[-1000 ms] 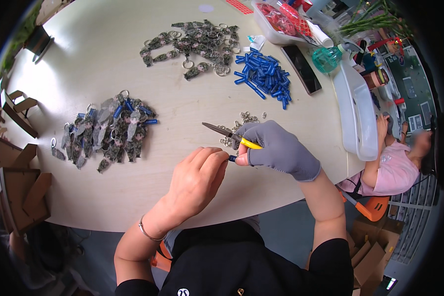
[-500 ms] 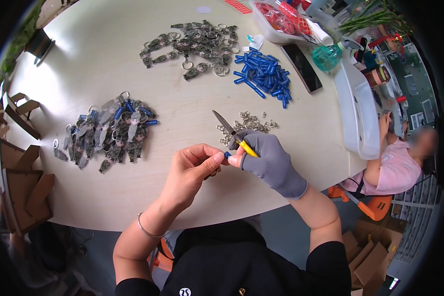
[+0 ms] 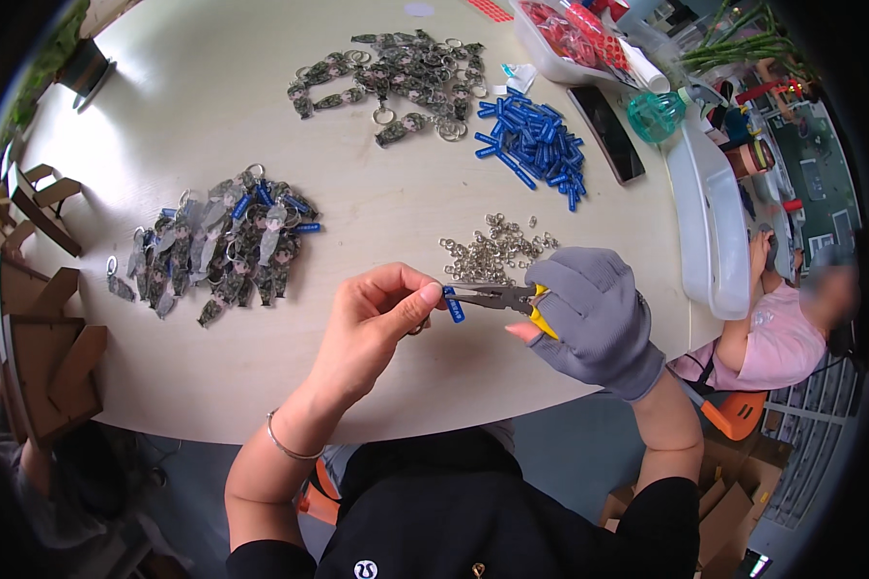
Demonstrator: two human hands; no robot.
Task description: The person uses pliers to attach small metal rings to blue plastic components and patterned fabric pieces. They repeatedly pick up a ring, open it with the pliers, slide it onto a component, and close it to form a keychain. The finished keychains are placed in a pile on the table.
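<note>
My bare left hand [image 3: 381,314] pinches a keychain between thumb and forefinger. Most of it is hidden by the fingers; part of a ring shows beneath them. A small blue tag [image 3: 455,305] hangs at the fingertips. My right hand [image 3: 594,318], in a grey fingerless glove, is closed round yellow-handled needle-nose pliers [image 3: 497,298]. Their jaw tips reach the top of the blue tag, beside my left thumb; whether they grip a link there I cannot tell. Just beyond the pliers lies a pile of small silver clasps [image 3: 492,253].
Keychains with blue tags [image 3: 227,241] are heaped at the left, more keychains [image 3: 406,82] at the back. Loose blue tags [image 3: 536,145] lie near a phone [image 3: 605,135]. Plastic bins [image 3: 710,222] and a spray bottle [image 3: 657,116] line the right. A person in pink [image 3: 782,333] sits beyond.
The pliers have swung from pointing away to pointing left, their jaws now at the left fingertips. My right hand has shifted right, and the blue tag now hangs in plain sight.
</note>
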